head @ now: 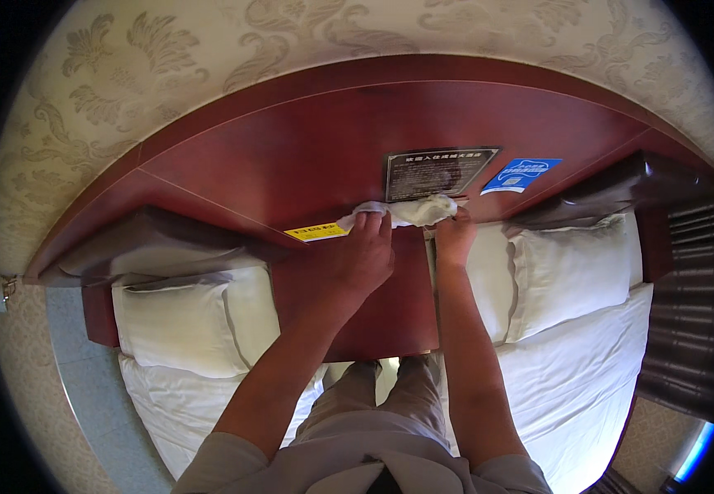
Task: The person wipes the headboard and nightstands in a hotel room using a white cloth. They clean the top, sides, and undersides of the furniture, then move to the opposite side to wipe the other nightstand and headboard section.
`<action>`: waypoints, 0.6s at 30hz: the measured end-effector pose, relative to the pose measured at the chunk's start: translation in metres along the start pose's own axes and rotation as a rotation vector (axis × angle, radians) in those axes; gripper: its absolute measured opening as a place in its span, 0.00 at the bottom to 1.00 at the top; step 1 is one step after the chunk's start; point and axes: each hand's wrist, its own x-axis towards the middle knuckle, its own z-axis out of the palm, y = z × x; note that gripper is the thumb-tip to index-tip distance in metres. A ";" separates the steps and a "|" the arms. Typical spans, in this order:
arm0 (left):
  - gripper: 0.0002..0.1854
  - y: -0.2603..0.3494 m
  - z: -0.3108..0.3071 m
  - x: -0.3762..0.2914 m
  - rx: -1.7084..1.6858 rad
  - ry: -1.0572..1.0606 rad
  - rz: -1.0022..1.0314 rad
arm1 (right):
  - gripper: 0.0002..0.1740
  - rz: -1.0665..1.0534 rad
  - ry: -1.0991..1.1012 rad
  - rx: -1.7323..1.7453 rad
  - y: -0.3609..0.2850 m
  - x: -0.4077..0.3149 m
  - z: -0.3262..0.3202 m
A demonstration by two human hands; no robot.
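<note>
A white cloth point(415, 213) is stretched between my two hands, close against the dark red wooden headboard panel point(258, 136). My left hand point(370, 250) grips its left end, fingers curled over the fabric. At the other end, my right hand point(455, 238) pinches the cloth's right side. Just above the cloth is a dark plaque point(437, 173) bearing writing. A yellow sticker point(313, 233) shows beside my left hand, its right end covered by the cloth. Below my hands lies the red top of a nightstand point(387, 302).
White beds flank the nightstand, with a pillow point(178, 321) at left and another pillow point(573, 278) at right. Brown padded headrests point(165, 247) stand behind them. A blue sticker point(520, 175) is on the panel. Dark curtains point(696, 296) hang at far right.
</note>
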 end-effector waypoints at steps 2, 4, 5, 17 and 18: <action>0.30 0.011 0.004 0.007 0.006 -0.039 0.051 | 0.14 0.024 0.060 -0.010 0.000 0.007 -0.004; 0.31 0.024 0.007 0.015 -0.028 -0.011 0.086 | 0.13 0.113 0.075 0.023 0.001 0.014 -0.012; 0.31 0.029 0.008 0.019 -0.051 -0.026 0.074 | 0.13 0.188 0.056 0.059 0.002 0.019 -0.020; 0.33 0.048 -0.073 0.045 -0.090 0.418 0.187 | 0.16 0.143 -0.145 0.799 -0.117 0.024 -0.057; 0.33 0.051 -0.084 0.051 -0.080 0.450 0.183 | 0.16 0.139 -0.125 0.795 -0.136 0.026 -0.064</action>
